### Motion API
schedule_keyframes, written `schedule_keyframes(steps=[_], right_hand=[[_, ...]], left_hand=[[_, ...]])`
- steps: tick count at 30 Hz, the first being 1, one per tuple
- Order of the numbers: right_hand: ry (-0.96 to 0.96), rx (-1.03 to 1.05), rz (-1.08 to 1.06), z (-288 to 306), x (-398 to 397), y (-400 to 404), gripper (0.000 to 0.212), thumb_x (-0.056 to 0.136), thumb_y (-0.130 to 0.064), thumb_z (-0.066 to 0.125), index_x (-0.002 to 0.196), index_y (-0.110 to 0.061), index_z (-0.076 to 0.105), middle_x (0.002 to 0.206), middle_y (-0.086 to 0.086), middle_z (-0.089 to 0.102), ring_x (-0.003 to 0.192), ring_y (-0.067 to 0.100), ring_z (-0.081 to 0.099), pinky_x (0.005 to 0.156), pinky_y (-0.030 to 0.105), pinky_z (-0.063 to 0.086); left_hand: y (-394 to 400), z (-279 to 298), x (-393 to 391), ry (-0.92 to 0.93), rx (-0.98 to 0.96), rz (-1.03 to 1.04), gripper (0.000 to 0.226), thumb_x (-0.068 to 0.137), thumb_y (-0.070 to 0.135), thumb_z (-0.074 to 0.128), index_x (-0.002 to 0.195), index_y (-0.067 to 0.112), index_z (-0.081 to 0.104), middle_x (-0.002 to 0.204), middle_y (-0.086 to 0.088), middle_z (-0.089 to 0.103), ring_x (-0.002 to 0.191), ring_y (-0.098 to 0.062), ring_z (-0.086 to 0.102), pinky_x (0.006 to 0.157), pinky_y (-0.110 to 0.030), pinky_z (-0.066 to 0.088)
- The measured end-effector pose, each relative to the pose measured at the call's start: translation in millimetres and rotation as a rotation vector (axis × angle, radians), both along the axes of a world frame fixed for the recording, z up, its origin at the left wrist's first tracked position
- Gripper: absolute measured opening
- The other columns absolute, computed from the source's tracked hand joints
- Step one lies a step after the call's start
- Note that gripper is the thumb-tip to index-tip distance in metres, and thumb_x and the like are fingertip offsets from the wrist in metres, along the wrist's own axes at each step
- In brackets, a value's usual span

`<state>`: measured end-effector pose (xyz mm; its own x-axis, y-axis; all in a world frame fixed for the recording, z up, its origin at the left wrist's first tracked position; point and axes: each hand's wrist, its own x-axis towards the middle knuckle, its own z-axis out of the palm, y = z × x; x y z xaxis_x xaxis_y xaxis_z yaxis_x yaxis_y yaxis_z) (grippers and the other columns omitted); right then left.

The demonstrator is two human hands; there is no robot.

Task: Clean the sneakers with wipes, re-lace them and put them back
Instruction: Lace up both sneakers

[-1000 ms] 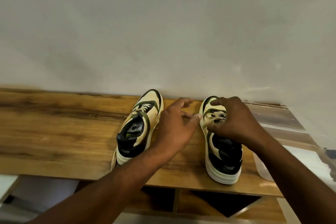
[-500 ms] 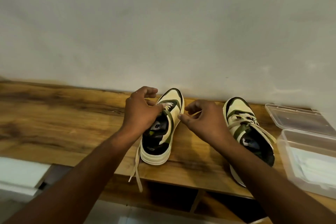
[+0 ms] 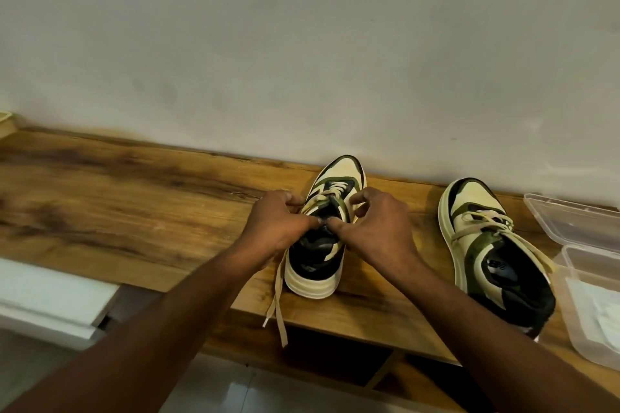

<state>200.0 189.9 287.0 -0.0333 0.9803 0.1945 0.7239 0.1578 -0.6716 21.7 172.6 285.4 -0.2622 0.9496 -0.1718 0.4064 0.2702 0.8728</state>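
A wooden tabletop (image 3: pixel 117 204) with dark grain streaks runs along a pale wall. Two cream, green and black sneakers stand on it, toes toward the wall. The left sneaker (image 3: pixel 318 265) sits near the middle, its heel at the front edge, and a loose lace (image 3: pixel 276 305) hangs from it over that edge. The right sneaker (image 3: pixel 493 255) stands well apart to the right, laces lying slack across its top and heel also near the front edge. Just beside it, at the right end, lies a clear plastic box (image 3: pixel 583 305) with its lid (image 3: pixel 570 221) folded open toward the wall; white wipes (image 3: pixel 604 315) show inside
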Motion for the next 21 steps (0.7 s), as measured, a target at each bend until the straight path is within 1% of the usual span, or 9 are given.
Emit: schedule_keyframes(steps=[2, 5, 8, 10, 12, 16, 18, 19, 21], right_hand=[[-0.001, 0.002, 0.001, -0.3, -1.0, -0.7, 0.053, 0.07, -0.046, 0.09, 0.114, -0.021, 0.072, 0.087, -0.013, 0.061, 0.066, -0.007, 0.054, 0.051, 0.007, 0.035], [0.023, 0.003, 0.008, -1.1, -0.8, -2.4, 0.055, 0.07, -0.043, 0.09, 0.116, -0.019, 0.072, 0.09, -0.01, 0.063, 0.07, -0.004, 0.057, 0.054, 0.01, 0.04], [0.033, 0.019, 0.024, 0.2, 3.6, -2.8, 0.052, 0.071, -0.041, 0.089, 0.116, -0.019, 0.074, 0.093, -0.008, 0.069, 0.076, 0.001, 0.063, 0.059, 0.013, 0.045], [0.04, 0.036, 0.037, 2.8, 9.8, -2.4, 0.048, 0.073, -0.038, 0.088, 0.115, -0.019, 0.076, 0.1, -0.005, 0.074, 0.082, 0.006, 0.066, 0.063, 0.016, 0.048], [0.041, 0.042, 0.039, 5.5, 18.4, -1.6, 0.044, 0.074, -0.035, 0.087, 0.113, -0.019, 0.077, 0.102, -0.005, 0.075, 0.083, 0.008, 0.067, 0.066, 0.019, 0.051], [0.023, 0.035, 0.037, 8.1, 39.3, -3.4, 0.042, 0.073, -0.035, 0.086, 0.112, -0.021, 0.078, 0.102, -0.007, 0.075, 0.086, 0.008, 0.069, 0.075, 0.03, 0.06], [0.008, 0.035, 0.025, 9.5, 51.5, -5.2, 0.042, 0.073, -0.034, 0.086, 0.111, -0.02, 0.078, 0.1, -0.007, 0.075, 0.086, 0.009, 0.07, 0.08, 0.035, 0.061], [0.0, 0.03, 0.018, 10.3, 57.6, -6.2, 0.041, 0.073, -0.033, 0.086, 0.111, -0.019, 0.078, 0.099, -0.007, 0.075, 0.086, 0.009, 0.07, 0.08, 0.033, 0.061], [-0.019, 0.021, 0.01, 10.9, 68.4, -8.4, 0.04, 0.074, -0.031, 0.085, 0.111, -0.018, 0.078, 0.096, -0.008, 0.073, 0.084, 0.009, 0.068, 0.073, 0.025, 0.056]], left_hand=[[0.2, -0.8, 0.2, 0.03, 0.014, 0.018, 0.041, 0.077, 0.019, 0.091, 0.115, 0.021, 0.077, 0.105, 0.004, 0.078, 0.098, -0.014, 0.074, 0.093, -0.042, 0.062], [0.6, -1.2, 0.7, 0.027, 0.036, 0.044, 0.034, 0.075, 0.02, 0.092, 0.106, 0.024, 0.079, 0.1, 0.005, 0.079, 0.095, -0.013, 0.074, 0.092, -0.042, 0.063], [-0.5, -2.4, 4.6, 0.019, 0.052, 0.049, 0.041, 0.074, 0.022, 0.093, 0.113, 0.021, 0.078, 0.104, 0.005, 0.079, 0.096, -0.012, 0.074, 0.092, -0.041, 0.063], [-0.5, -3.4, 9.0, -0.02, 0.056, 0.064, 0.045, 0.075, 0.022, 0.092, 0.117, 0.019, 0.077, 0.108, 0.003, 0.078, 0.099, -0.013, 0.074, 0.093, -0.041, 0.063], [-0.5, -3.7, 15.6, -0.061, 0.054, 0.07, 0.045, 0.077, 0.02, 0.091, 0.12, 0.018, 0.077, 0.112, 0.002, 0.078, 0.102, -0.014, 0.073, 0.093, -0.041, 0.063], [-3.0, -9.0, 32.7, -0.099, 0.047, 0.025, 0.044, 0.074, 0.026, 0.092, 0.115, 0.022, 0.078, 0.105, 0.005, 0.08, 0.098, -0.013, 0.076, 0.088, -0.043, 0.064], [-6.5, -10.3, 44.6, -0.114, 0.058, 0.01, 0.048, 0.072, 0.03, 0.094, 0.117, 0.023, 0.077, 0.106, 0.005, 0.08, 0.099, -0.012, 0.076, 0.088, -0.042, 0.064], [-7.5, -11.6, 50.8, -0.114, 0.064, 0.001, 0.051, 0.072, 0.032, 0.094, 0.119, 0.023, 0.076, 0.108, 0.006, 0.079, 0.1, -0.012, 0.076, 0.088, -0.041, 0.064], [-10.6, -12.3, 62.2, -0.107, 0.071, -0.027, 0.05, 0.074, 0.031, 0.093, 0.12, 0.024, 0.075, 0.111, 0.006, 0.078, 0.102, -0.011, 0.075, 0.088, -0.04, 0.064]])
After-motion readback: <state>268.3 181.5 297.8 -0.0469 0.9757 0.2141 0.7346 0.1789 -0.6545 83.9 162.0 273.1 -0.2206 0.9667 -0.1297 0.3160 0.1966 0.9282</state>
